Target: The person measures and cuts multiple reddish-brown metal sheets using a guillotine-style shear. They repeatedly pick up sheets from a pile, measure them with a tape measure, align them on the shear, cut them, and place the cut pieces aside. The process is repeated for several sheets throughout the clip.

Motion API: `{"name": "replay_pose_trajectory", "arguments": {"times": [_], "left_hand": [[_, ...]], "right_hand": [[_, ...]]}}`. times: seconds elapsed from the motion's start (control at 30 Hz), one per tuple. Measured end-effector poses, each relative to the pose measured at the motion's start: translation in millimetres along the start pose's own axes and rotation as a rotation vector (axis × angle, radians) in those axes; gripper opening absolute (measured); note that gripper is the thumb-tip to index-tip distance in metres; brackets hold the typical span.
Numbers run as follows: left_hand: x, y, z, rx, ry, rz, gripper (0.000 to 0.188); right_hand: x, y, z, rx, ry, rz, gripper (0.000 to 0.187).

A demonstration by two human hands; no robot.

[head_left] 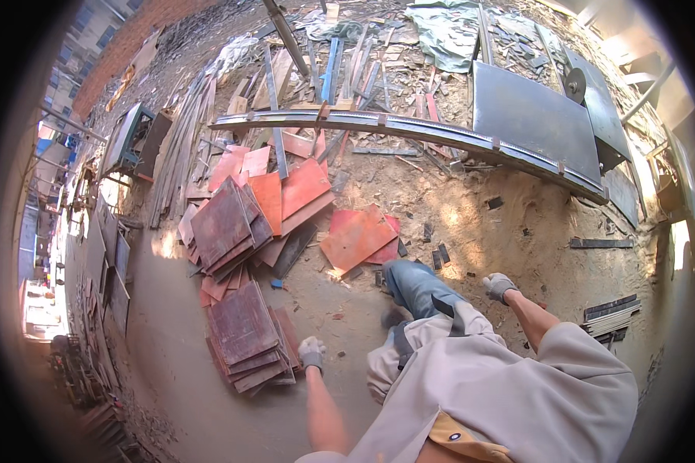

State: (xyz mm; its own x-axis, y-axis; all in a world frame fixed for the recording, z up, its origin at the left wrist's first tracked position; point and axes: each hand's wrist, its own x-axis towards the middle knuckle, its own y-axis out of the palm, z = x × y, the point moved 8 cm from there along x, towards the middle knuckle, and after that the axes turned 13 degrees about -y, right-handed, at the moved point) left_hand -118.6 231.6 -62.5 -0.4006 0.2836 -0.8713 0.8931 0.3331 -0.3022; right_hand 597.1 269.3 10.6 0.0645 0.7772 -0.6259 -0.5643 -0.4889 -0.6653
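Observation:
My left hand [311, 353], in a pale grey work glove, hangs just right of a stack of dark reddish-brown square boards [243, 322]. Its fingers look curled, and nothing shows in them. Out to the right, my right hand [500, 286] wears the same kind of glove. It is closed like a loose fist over sandy ground, apart from any object. Ahead of the left hand lies a second, uneven heap of dark boards [221, 220]. Orange-red boards [303, 189] fan out beside it. More orange boards [357, 238] lie flat in front of my blue-trousered leg [413, 285].
A long metal-edged beam [409, 123] crosses ahead, reaching a grey-topped saw table [529, 116] with a round blade [575, 85]. Wood strips [185, 147] and scraps litter the ground behind. Dark and pale strips [611, 316] are piled at right. A green machine [127, 139] stands at left.

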Motion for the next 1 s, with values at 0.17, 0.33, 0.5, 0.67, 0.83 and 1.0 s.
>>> {"name": "replay_pose_trajectory", "arguments": {"times": [0.17, 0.33, 0.5, 0.67, 0.83, 1.0], "left_hand": [[65.0, 22.1, -312.2, 0.145, 0.379, -0.048, 0.028], [59.7, 142.8, -490.9, 0.387, 0.405, 0.102, 0.029], [52.8, 265.0, -671.6, 1.024, 0.781, 0.026, 0.033], [61.3, 402.4, -841.8, 1.106, 1.106, 0.078, 0.031], [93.6, 550.4, -950.5, 1.382, 1.412, 0.046, 0.056], [129.3, 638.8, -991.0, 1.569, 1.668, 0.108, 0.068]], "right_hand": [[179.4, -66.7, 148.1, 0.075, -0.068, -0.013, 0.054], [398.2, -131.5, 371.0, 0.146, -0.298, -0.028, 0.051], [576.5, -159.2, 538.4, 0.277, -0.503, -0.069, 0.053], [678.5, -154.5, 596.2, 0.195, -0.561, -0.006, 0.055], [720.1, -146.2, 591.9, 0.247, -0.511, 0.157, 0.054], [729.3, -157.8, 607.9, 0.266, -0.218, 0.095, 0.049]]}}
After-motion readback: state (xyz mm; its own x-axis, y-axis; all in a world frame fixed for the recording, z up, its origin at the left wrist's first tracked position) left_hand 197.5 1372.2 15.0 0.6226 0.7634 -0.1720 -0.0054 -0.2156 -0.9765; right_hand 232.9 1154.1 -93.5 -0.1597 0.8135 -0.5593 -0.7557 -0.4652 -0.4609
